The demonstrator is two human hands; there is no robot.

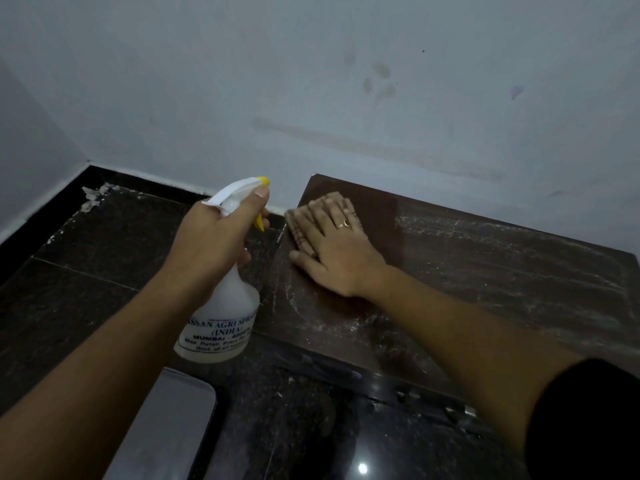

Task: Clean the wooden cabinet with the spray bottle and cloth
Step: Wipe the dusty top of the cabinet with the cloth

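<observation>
While left hand (214, 244) grips spray bottle (221, 323), right hand (332, 258) flat on cloth (295, 223), seemingly at left edge of cabinet (485, 271), room rightward.

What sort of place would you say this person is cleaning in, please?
Most likely a room corner in a home, though I cannot be sure: a smudged pale grey painted wall, dark speckled stone tiles, and a dusty dark brown wooden cabinet standing against that wall.

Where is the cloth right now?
In the head view, the cloth lies flat under the right hand, at the far left corner of the wooden cabinet top, just right of the spray bottle in the left hand.
</observation>
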